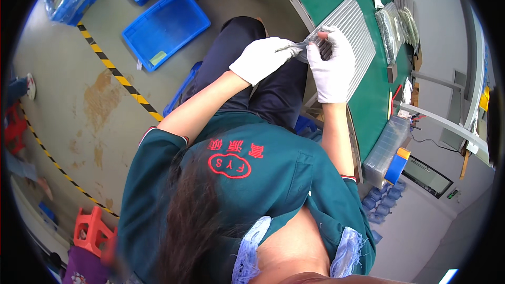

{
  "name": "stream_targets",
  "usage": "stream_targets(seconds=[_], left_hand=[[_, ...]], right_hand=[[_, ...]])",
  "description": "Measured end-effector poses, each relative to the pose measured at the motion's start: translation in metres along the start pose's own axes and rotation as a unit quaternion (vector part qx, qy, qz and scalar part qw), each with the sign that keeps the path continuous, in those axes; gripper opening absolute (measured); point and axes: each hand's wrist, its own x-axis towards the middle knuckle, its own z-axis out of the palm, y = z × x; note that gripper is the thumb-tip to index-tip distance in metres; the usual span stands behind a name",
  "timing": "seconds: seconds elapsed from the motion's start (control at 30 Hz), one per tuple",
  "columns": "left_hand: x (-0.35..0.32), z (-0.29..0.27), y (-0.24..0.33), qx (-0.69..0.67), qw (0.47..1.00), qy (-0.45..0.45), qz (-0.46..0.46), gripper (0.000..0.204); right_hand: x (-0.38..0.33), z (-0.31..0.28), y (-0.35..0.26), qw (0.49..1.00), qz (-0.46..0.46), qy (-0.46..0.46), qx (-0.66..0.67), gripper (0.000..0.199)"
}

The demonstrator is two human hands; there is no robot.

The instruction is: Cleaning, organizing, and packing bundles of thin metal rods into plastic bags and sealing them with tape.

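My left hand (263, 60), in a white glove, pinches a thin dark-grey metal strip (298, 46) over my lap. My right hand (333, 68), gloved with some bare fingertips, has its thumb and forefinger curled at the strip's other end. Exactly what kind of part the strip is, I cannot make out. Beneath and beyond my right hand lies a row of silvery ribbed metal strips (362, 47), side by side at the edge of the green tabletop (376, 92).
An open blue bin (163, 31) stands on the floor to the left, near more blue bins. Bundles of wrapped strips (389, 29) lie at the table's far side. Nearer are a clear plastic box (386, 144) and a blue tape roll (395, 168). Striped floor tape (108, 63) crosses the left.
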Motion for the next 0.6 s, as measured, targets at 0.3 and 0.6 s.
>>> stream_targets(seconds=[0.3,0.6], left_hand=[[0.018,-0.006,0.022,-0.009,0.993,0.121,-0.015,0.026],[0.032,-0.003,0.026,-0.021,0.998,0.050,0.021,0.025]], right_hand=[[-0.036,-0.014,-0.008,0.933,0.174,0.017,0.315,0.023],[-0.137,-0.043,0.005,0.716,0.394,-0.205,0.538,0.031]])
